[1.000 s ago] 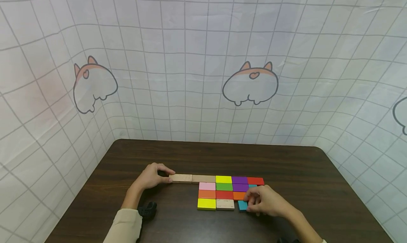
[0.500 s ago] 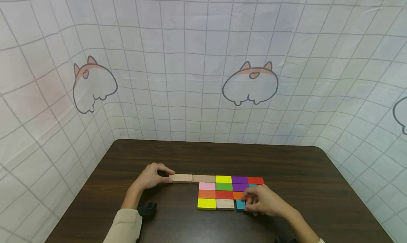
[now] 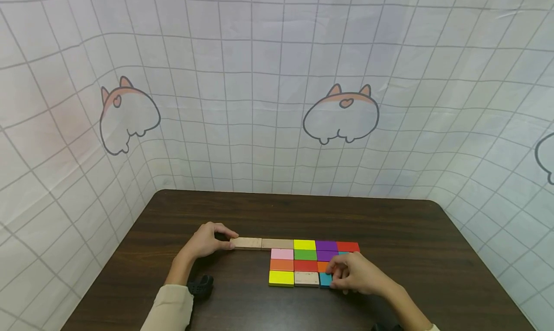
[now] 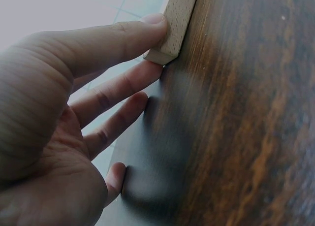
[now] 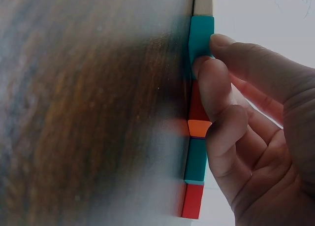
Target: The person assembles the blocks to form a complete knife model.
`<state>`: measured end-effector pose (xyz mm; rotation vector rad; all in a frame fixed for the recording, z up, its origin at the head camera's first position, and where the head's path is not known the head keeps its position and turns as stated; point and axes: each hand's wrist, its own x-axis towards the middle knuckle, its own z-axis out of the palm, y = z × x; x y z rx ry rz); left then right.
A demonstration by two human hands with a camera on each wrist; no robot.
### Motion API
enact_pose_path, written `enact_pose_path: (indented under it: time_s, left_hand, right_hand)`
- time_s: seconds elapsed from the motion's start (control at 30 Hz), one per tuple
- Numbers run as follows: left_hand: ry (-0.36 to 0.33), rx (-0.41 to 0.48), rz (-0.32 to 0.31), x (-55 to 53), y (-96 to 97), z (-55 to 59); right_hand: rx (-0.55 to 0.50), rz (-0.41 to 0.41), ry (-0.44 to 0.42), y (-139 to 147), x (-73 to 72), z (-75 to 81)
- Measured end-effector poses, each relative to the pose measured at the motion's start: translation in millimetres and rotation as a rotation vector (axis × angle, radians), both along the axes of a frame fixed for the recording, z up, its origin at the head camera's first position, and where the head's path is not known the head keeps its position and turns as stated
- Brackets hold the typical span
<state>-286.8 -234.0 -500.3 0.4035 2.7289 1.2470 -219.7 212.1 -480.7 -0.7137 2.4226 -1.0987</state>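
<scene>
My left hand (image 3: 207, 240) pinches the left end of a plain wooden block (image 3: 246, 243), thumb on its near side, with the other fingers spread at the table. That block lies end to end with a second plain block (image 3: 278, 244) along the far row. At the near right corner of the coloured blocks, my right hand (image 3: 360, 274) holds a flat blue block (image 3: 325, 279) between thumb and fingers. The blue block's left end meets a speckled plain block (image 3: 306, 278); its right part is under the fingers. In the right wrist view, the thumb lies on its top edge.
Yellow (image 3: 281, 278), pink (image 3: 282, 254), green (image 3: 305, 254), purple (image 3: 326, 245) and red (image 3: 348, 247) blocks lie flat in close rows on the dark wooden table (image 3: 259, 307). A white gridded cloth (image 3: 277, 162) hangs behind the table and along both sides.
The right hand has slid the blue block left along the table, closing the gap to the speckled plain block. The left hand and its wooden block have stayed in place.
</scene>
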Motion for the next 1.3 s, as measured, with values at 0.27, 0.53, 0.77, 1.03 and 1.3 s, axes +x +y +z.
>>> enact_pose_path:
  time_s: [0.27,0.53,0.77,1.03,1.3]
  left_hand:
    - [0.001,0.001,-0.002,0.6,0.5,0.1]
    - [-0.011,0.012,0.011,-0.9,0.4,0.2]
    - [-0.019,0.009,0.014,-1.4,1.4,-1.2]
    - [-0.022,0.005,0.006,-3.6,3.1,-0.6]
    - [-0.024,0.01,-0.004,-5.8,2.7,-0.5]
  right_hand:
    - [0.008,-0.005,-0.001,-1,-1.0,-0.2]
    - [0.001,-0.004,0.0,-1,-1.8,0.2]
    - [-0.048,0.022,0.02,9,-12.4,7.7]
    - [-0.113,0.05,0.144,33,-46.0,19.8]
    - [-0.049,-0.157,0.249,48,-76.2,21.4]
